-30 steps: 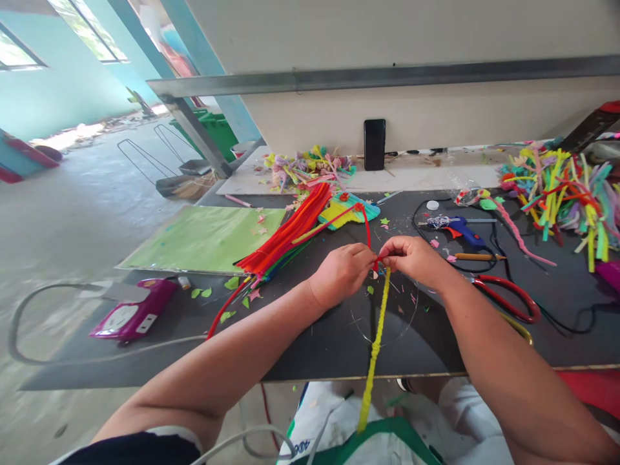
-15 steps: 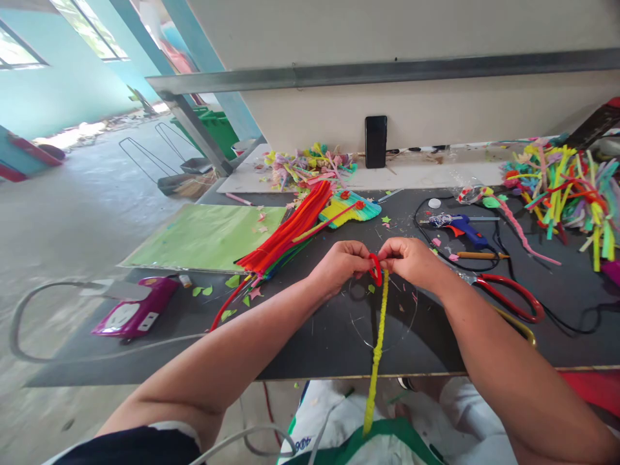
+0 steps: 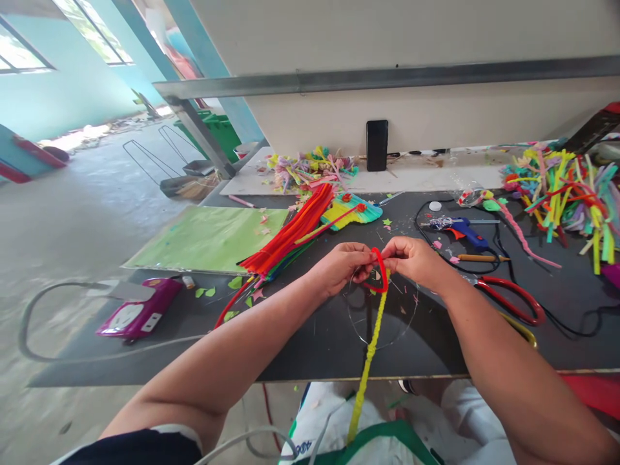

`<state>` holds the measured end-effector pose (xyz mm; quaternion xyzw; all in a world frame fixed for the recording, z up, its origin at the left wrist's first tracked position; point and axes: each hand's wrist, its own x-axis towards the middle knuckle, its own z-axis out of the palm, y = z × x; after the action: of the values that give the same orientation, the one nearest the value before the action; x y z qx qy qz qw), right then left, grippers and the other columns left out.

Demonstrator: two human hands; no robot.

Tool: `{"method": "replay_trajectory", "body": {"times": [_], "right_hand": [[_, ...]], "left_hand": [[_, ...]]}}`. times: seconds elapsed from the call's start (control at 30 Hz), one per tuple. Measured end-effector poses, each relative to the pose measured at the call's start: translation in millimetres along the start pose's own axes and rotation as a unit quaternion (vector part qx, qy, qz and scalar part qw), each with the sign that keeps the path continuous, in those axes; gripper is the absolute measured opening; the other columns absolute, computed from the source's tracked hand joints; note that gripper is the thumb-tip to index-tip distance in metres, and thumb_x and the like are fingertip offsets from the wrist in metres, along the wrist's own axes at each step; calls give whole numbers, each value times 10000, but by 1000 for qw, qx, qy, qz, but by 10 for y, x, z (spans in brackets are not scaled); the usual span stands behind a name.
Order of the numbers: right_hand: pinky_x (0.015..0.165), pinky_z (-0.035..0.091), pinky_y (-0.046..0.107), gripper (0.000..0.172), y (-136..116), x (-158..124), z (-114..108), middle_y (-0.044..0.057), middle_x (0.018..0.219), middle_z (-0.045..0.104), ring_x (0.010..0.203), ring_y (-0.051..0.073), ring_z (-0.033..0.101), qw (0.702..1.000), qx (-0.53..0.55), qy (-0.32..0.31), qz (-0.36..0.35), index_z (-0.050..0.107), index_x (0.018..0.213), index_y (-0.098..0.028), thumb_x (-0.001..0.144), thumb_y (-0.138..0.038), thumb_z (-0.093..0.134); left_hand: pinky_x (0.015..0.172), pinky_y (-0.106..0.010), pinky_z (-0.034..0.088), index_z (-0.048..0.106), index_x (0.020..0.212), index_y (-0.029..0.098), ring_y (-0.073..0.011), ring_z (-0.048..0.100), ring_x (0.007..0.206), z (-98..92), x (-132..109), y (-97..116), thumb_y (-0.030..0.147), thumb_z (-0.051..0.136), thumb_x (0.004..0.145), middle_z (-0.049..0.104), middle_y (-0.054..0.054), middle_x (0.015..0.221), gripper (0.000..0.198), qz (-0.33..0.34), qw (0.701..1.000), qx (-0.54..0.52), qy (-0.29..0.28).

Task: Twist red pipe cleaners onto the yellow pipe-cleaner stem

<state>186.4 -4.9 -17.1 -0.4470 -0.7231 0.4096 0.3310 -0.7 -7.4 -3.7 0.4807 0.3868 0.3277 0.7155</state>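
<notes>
Between my hands is a red pipe cleaner point(image 3: 385, 276), bent into an open loop. My left hand point(image 3: 352, 263) pinches it from the left side. With its fingertips pressed together, my right hand point(image 3: 407, 259) grips at the top of a yellow pipe-cleaner strand point(image 3: 370, 355) that hangs past the table's front edge toward my lap. Where the red loop meets the yellow strand is partly covered by fingers. Below the hands, a thin clear ring of wire or line point(image 3: 351, 323) runs in a circle over the dark tabletop point(image 3: 300, 349).
Left of my hands lie a bundle of red pipe cleaners point(image 3: 290, 229), a green sheet point(image 3: 208, 239) and a purple power strip point(image 3: 140, 310). To the right are a blue glue gun point(image 3: 465, 232), red-handled scissors point(image 3: 518, 297) and a colourful pipe-cleaner pile point(image 3: 562, 187). A phone point(image 3: 376, 145) leans at the back.
The red loop has opened wider and now hangs lower, in front of the yellow strand's top. The yellow strand's lower end has swung left. Both hands stay nearly in place.
</notes>
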Motion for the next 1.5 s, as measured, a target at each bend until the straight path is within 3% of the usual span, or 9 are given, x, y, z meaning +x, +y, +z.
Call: {"method": "replay_trajectory", "body": {"times": [0.27,0.47,0.67,0.93,1.1,1.2,1.3,1.4,1.5], "right_hand": [[582,420,231,82,-60,-16,-11,2,707,651,640,127,570,999,-34,-6,-15,632,774,-180,731,-246,607],[591,454,241,360,-19,8,-17,-20,708,641,627,127,588,996,82,-20,20,526,1073,-213,730,-251,628],[587,458,250,181,-91,-19,-19,29,748,666,644,136,593,993,91,-39,58,609,880,-171,739,-285,620],[557,425,237,112,-88,-25,-23,-3,663,645,593,121,561,998,47,-23,31,653,789,-184,703,-251,627],[530,427,229,123,-48,13,-47,0,630,637,549,116,557,994,81,6,72,650,788,-168,685,-231,624],[496,409,214,132,-25,32,-63,-6,605,629,511,104,541,990,104,27,89,644,785,-162,671,-229,633],[476,394,206,123,-28,34,-74,-11,596,625,493,96,533,987,121,39,95,636,770,-164,667,-230,636],[469,386,206,118,-49,28,-76,-18,588,617,486,95,529,983,145,40,101,628,762,-167,660,-226,640],[474,383,206,123,-70,22,-71,-25,570,598,492,95,527,983,154,31,98,633,757,-163,654,-227,653]], "left_hand": [[394,-172,298,557,697,113,-53,468,426,-24,43,-56,248,666,667,529,-4,574,176,-57,998,-36,-15],[374,-172,305,527,682,135,-59,481,403,27,40,-88,378,639,727,535,9,552,272,0,998,42,46],[359,-173,292,551,663,124,-61,471,376,74,29,-77,397,617,738,521,9,530,291,17,994,72,78],[337,-201,279,522,595,130,-79,450,344,1,51,-82,413,584,742,453,18,481,325,-96,995,16,31],[372,-186,360,535,710,143,-95,522,403,33,45,-93,543,539,769,514,8,539,405,-13,985,140,103],[449,-198,430,567,779,154,-104,557,489,48,35,-122,444,578,774,556,0,591,290,76,942,281,169],[583,-215,478,602,821,165,-107,577,633,38,0,-140,304,623,758,608,-32,783,155,248,850,415,212],[726,-230,491,630,836,171,-126,596,809,11,-48,-132,195,543,814,610,-66,930,93,373,770,484,185],[789,-223,490,652,882,170,-132,602,910,-22,-74,-116,153,465,858,617,-88,999,189,423,724,530,127]]}}
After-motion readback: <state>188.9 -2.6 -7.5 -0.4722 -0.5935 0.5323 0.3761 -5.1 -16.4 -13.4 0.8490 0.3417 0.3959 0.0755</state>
